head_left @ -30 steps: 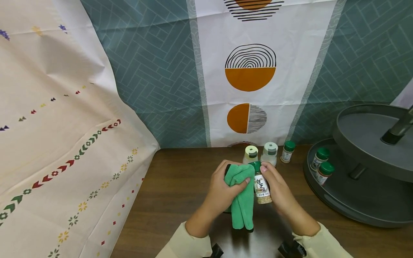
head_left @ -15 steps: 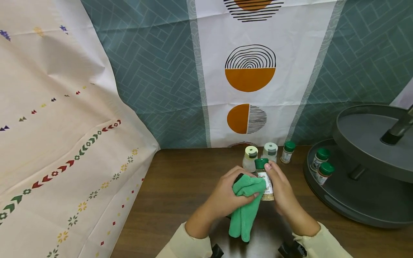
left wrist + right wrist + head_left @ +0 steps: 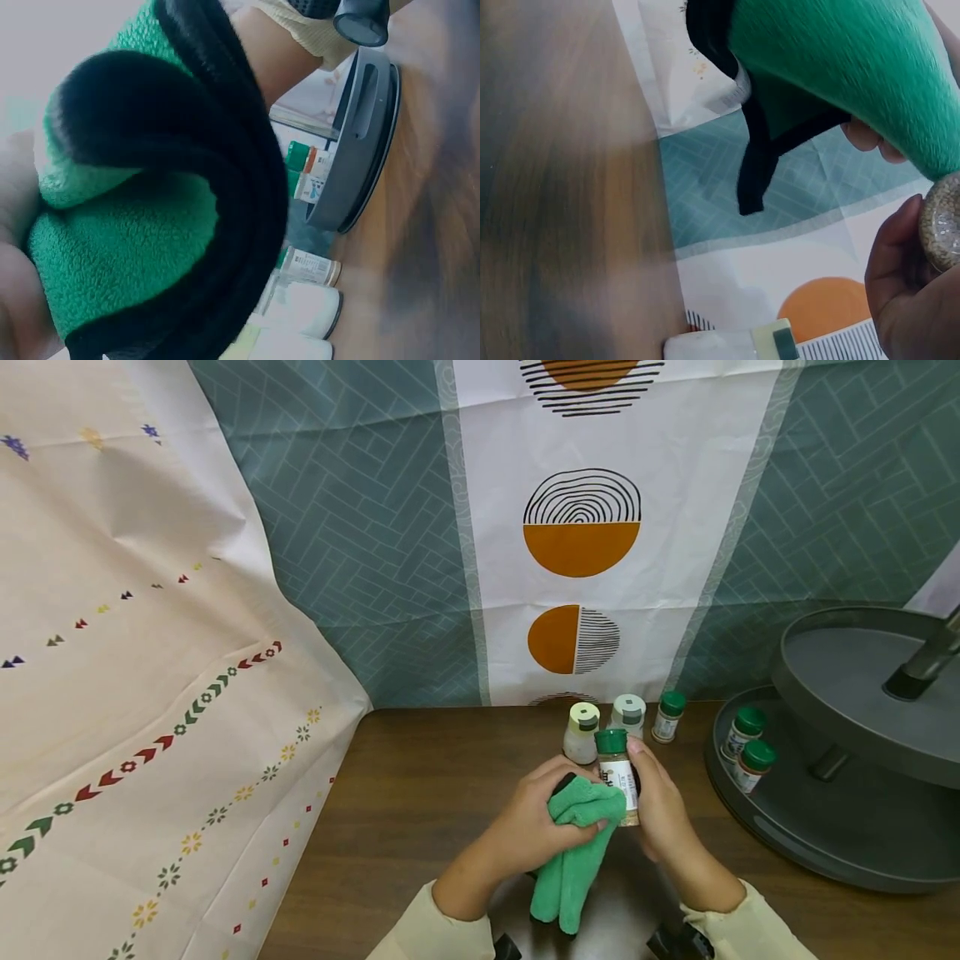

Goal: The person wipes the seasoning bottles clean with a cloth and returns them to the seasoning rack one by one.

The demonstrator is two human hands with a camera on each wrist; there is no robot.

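My right hand [image 3: 660,806] grips a small spice jar [image 3: 618,777] with a green lid and a white label, held upright above the table. In the right wrist view the jar's base [image 3: 943,225] shows pale grains through it. A folded green cloth [image 3: 573,860] with black edging is held in my left hand [image 3: 528,827], its top pressed against the jar's lower left side. The cloth [image 3: 135,255] fills much of the left wrist view and hides most of the left fingers there.
Behind the hands on the wooden table [image 3: 420,793] stand a yellow-capped bottle [image 3: 582,735], a white-capped bottle [image 3: 628,714] and a green-lidded jar [image 3: 668,718]. At the right, a dark two-tier round rack [image 3: 832,827] bears two green-lidded jars [image 3: 753,764] on its lower tier.
The cloth and left hand have moved right and slightly down, against the jar. The jar has shifted a little right and now stands more upright, its label turned partly away.
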